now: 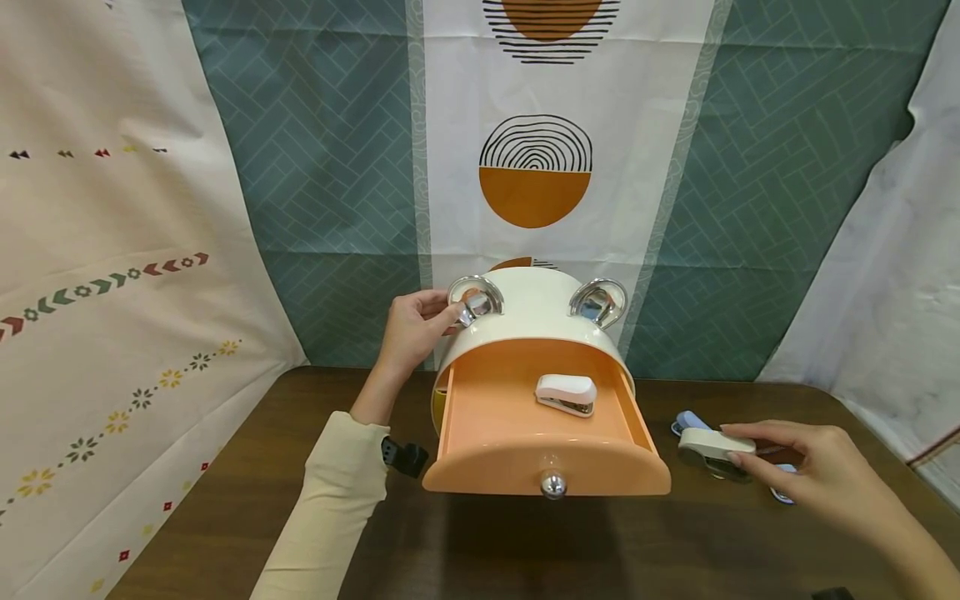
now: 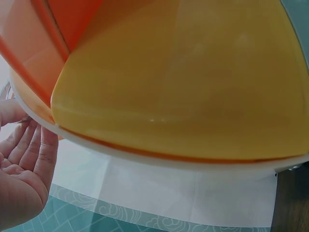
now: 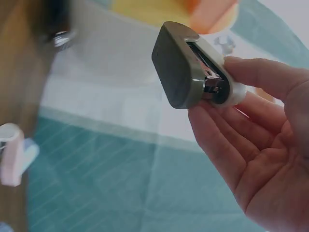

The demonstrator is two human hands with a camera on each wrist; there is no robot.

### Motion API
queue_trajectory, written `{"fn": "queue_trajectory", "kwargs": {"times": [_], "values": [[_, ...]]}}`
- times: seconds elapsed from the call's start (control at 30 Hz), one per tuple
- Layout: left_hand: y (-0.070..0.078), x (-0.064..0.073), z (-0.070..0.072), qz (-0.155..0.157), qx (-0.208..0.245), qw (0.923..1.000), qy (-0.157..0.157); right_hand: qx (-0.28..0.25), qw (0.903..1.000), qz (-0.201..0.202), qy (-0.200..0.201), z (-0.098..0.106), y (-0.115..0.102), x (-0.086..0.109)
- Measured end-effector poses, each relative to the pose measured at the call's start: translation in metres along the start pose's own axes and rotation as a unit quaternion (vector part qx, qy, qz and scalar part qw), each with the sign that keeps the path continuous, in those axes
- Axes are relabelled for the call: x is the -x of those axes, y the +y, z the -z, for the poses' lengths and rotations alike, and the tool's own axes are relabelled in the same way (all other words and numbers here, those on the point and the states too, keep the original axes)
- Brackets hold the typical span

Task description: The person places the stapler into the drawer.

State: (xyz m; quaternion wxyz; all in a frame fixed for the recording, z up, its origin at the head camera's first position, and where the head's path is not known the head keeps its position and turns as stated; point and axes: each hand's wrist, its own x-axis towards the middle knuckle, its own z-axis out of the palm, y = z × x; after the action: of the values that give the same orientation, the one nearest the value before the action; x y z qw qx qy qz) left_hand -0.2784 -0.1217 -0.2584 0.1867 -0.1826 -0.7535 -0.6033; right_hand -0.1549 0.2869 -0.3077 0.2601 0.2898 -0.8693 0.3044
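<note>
A white, rounded drawer box (image 1: 536, 304) with two silver ear-shaped pieces stands on the table. Its peach drawer (image 1: 487, 417) is pulled out toward me, and a white stapler (image 1: 566, 393) lies inside. My left hand (image 1: 415, 332) holds the box's left silver ear (image 1: 480, 300) between thumb and fingers; its fingertips are partly hidden in the left wrist view. Off to the right of the drawer, my right hand (image 1: 813, 467) pinches a small white and grey-green stapler (image 3: 181, 67). The right wrist view shows that stapler lifted, thumb on one side and fingers on the other.
A blue stapler (image 1: 690, 421) lies behind the held one, and another pale blue piece (image 1: 783, 485) shows beside the right hand. In the right wrist view a pink stapler (image 3: 12, 157) rests on the dark wooden table (image 1: 712, 550). Patterned cloth (image 1: 322, 167) hangs behind and at the sides.
</note>
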Motion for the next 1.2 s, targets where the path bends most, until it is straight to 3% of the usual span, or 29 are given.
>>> {"fn": "queue_trajectory", "kwargs": {"times": [0.23,0.37,0.53,0.57,0.77,0.97,1.2], "values": [[0.001,0.001,0.001,-0.002,-0.002,1.0000,0.001,0.006,0.9969,0.051,0.059,0.009,-0.032,-0.016],[0.001,0.001,0.002,0.001,-0.003,1.0000,0.005,-0.066,0.9924,0.053,0.090,0.007,-0.050,-0.027],[-0.001,0.000,0.003,0.000,-0.007,1.0000,0.003,-0.171,0.9749,0.091,0.110,-0.005,-0.068,-0.047],[-0.001,0.000,0.003,0.000,-0.008,1.0000,0.003,-0.184,0.9719,0.102,0.106,-0.008,-0.070,-0.052],[-0.002,0.000,0.003,0.003,-0.003,1.0000,0.002,-0.187,0.9743,0.115,0.049,-0.031,-0.081,-0.072],[-0.003,0.001,0.001,0.001,-0.001,1.0000,0.001,-0.184,0.9800,0.073,-0.021,-0.052,-0.081,-0.086],[-0.002,0.000,0.000,-0.004,0.001,1.0000,0.003,-0.167,0.9820,0.019,-0.085,-0.063,-0.078,-0.091]]}}
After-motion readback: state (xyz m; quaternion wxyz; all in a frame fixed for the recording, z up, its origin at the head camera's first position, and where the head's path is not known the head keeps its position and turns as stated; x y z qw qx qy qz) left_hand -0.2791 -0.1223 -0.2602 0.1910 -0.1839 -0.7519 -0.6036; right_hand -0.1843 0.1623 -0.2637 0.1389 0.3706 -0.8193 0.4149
